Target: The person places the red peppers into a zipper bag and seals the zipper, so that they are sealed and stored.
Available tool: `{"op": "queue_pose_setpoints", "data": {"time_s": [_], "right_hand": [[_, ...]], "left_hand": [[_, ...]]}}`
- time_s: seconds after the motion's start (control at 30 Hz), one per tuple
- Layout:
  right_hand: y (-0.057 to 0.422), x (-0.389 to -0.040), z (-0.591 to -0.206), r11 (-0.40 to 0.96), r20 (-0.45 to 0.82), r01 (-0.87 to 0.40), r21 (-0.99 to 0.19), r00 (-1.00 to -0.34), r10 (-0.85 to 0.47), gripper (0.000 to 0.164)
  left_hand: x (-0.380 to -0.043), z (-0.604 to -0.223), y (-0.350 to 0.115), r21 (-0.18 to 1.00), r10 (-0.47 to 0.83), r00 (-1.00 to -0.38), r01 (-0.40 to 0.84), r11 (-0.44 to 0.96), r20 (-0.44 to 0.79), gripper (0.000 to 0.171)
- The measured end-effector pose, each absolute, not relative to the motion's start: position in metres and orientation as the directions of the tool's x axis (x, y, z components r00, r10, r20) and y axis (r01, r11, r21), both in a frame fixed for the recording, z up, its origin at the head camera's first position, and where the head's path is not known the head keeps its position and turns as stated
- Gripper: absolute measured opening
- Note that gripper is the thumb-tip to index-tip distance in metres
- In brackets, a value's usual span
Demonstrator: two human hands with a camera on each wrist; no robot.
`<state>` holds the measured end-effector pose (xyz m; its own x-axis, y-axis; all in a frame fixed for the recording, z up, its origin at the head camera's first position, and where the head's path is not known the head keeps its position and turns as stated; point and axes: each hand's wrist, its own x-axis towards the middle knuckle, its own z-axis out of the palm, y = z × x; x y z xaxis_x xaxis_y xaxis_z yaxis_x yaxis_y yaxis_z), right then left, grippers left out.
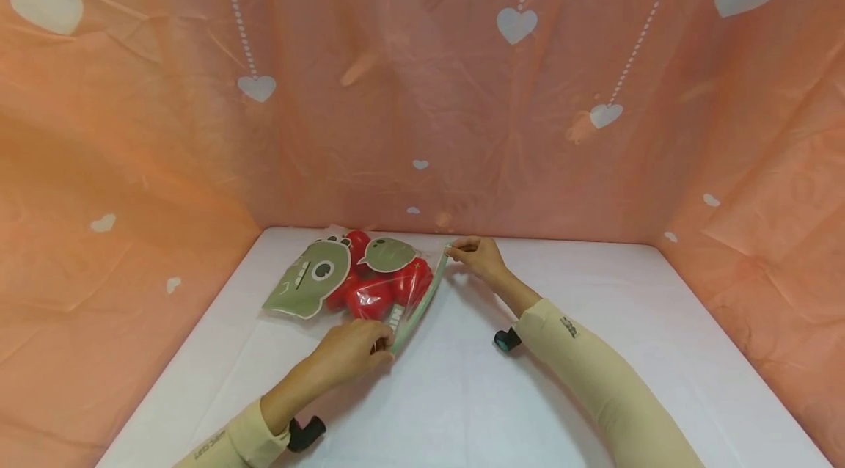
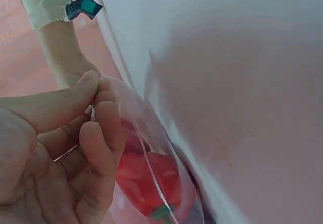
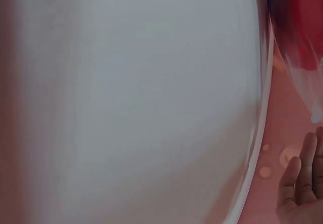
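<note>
A clear plastic zip bag (image 1: 304, 284) with green monster prints lies toward the back left of the white table. Several red bell peppers (image 1: 370, 298) fill it; one pepper (image 2: 149, 181) shows a green stem through the plastic in the left wrist view. Along the bag's right side runs a green zip edge (image 1: 422, 304). My left hand (image 1: 350, 352) pinches its near end between thumb and fingers. At the far end, my right hand (image 1: 485, 260) pinches the corner of that edge. The right wrist view catches only part of the right hand (image 3: 305, 183) at its border.
White table (image 1: 475, 395) spreads under the bag and both arms. Orange curtains (image 1: 449, 101) with white hearts stand behind and at both sides. A dark wrist device (image 1: 507, 339) sits on the right wrist, and another device (image 1: 306, 433) on the left.
</note>
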<state>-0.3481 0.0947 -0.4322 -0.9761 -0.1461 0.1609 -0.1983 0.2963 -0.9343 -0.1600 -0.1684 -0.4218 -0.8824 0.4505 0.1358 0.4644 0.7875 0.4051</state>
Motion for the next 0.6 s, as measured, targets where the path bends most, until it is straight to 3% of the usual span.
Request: {"op": "queue_pose_setpoints", "data": {"time_s": [0.37,0.6], "right_hand": [[0.106,-0.343,-0.433,0.236,0.073,-0.117,-0.965,-0.98,-0.187,0.027],[0.126,-0.333,-0.423,0.437,0.212,-0.302,-0.847,-0.947,-0.243,0.027]], "left_hand": [[-0.16,-0.423,-0.166,0.442,0.408,-0.905,0.417,0.794,0.121,0.015],[-0.158,-0.417,-0.172,0.452,0.342,-0.929,0.367,0.813,0.139,0.017]]}}
